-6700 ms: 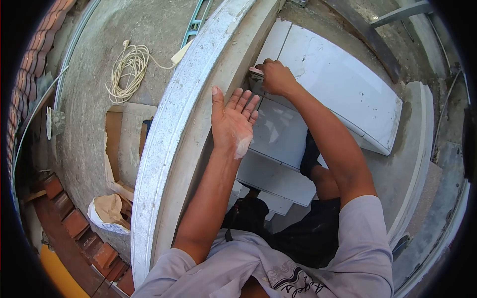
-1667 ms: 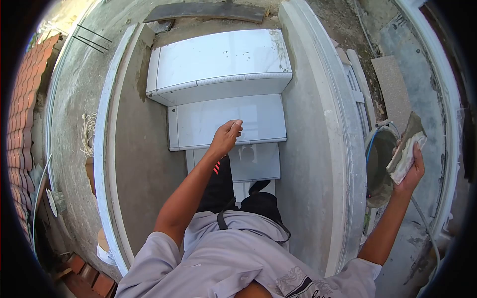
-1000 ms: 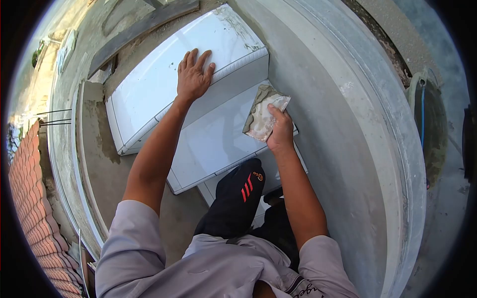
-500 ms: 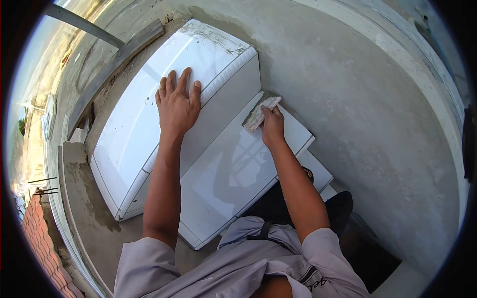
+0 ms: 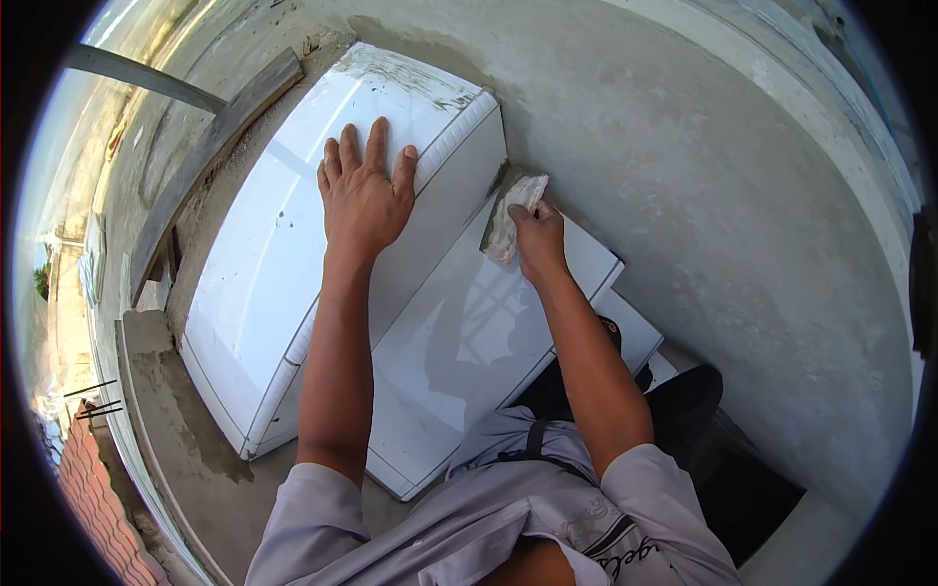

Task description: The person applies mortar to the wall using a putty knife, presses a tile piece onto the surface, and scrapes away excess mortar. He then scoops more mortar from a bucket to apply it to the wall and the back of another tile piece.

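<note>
My left hand (image 5: 367, 203) lies flat with fingers spread on the white tiled top of the upper step (image 5: 256, 264), near its ribbed front edge. In my right hand (image 5: 540, 239) is a crumpled, whitish, stained rag (image 5: 512, 221), pinched between thumb and fingers. It rests over the back corner of the lower tiled step (image 5: 459, 342), close to the upper step's riser. A strip of grey mortar or bare surface shows beside the rag. Grey smears streak the far end of the upper step.
A curved grey plastered wall (image 5: 703, 225) rises on the right. Along the left runs a wooden board (image 5: 210, 161), with a metal bar (image 5: 147, 78) beyond it. Red roof tiles (image 5: 103, 503) and thin rods (image 5: 96, 402) show at lower left. Another white step (image 5: 627, 332) lies below.
My left hand has slid a little farther up the upper step. The rag in my right hand has turned more upright at the same corner. The whole view has shifted slightly.
</note>
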`<state>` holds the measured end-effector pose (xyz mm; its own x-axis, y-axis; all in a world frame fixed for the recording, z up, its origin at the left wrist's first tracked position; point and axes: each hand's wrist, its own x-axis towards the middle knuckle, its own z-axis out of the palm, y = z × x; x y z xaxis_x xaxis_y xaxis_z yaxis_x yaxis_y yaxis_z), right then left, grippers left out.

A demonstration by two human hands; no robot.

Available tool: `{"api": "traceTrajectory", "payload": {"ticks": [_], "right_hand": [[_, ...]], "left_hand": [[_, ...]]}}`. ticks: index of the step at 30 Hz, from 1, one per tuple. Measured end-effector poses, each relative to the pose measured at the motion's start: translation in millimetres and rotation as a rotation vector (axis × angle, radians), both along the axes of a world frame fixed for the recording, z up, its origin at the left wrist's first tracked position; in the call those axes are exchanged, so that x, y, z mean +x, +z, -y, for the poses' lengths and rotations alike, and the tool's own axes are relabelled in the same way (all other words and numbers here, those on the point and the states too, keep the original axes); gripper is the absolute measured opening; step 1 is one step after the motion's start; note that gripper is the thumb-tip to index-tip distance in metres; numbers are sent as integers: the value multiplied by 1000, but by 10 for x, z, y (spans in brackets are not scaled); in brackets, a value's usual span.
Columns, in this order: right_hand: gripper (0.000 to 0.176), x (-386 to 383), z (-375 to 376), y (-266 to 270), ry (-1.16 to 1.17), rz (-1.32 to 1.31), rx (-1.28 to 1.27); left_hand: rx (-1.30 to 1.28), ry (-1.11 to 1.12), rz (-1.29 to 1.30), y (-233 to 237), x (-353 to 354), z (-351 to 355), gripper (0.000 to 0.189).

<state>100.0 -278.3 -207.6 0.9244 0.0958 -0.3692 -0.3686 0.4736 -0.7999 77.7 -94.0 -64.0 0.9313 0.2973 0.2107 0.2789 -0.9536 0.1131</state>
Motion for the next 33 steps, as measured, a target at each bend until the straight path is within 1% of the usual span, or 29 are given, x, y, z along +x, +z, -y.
{"api": "traceTrajectory", "payload": {"ticks": [3,4,7,8,11,14,16,17,18,21,24,27,30,33], "right_hand": [[30,-40,-43,-309,-41,-88,-71],[33,-4,-74,-297,-93,-120,-21],[36,194,-250,-260,-82,-137,-81],[38,244,-296,-224,-73,-183,-101],[36,285,-378,-62,-165,-235,98],[35,257,-363,91,-149,-123,138],[34,263,-406,245,-124,24,16],[33,270,-399,428,-116,101,-41],[29,227,-352,600,-94,140,-7],[50,94,-233,691,-161,591,-643],[60,9,-230,700,-279,848,-723],[76,205,-420,591,-351,929,-975],[80,335,-626,394,-338,870,-1041],[78,176,-557,273,-209,729,-894]], "left_hand": [[1,-20,11,-22,118,59,62],[4,-22,14,-19,149,64,63],[0,-17,8,-7,145,76,63],[6,-17,2,-8,133,76,63],[16,-23,14,7,167,74,63],[18,-19,14,-10,163,68,63],[16,-8,13,0,156,85,63],[14,-8,14,8,163,91,63],[11,-7,12,7,151,99,63],[24,-23,7,-6,132,93,62],[54,-19,20,-14,152,85,62],[58,-24,12,-12,148,90,62],[28,-27,-1,20,124,104,62],[35,-17,-8,27,105,104,61]]}}
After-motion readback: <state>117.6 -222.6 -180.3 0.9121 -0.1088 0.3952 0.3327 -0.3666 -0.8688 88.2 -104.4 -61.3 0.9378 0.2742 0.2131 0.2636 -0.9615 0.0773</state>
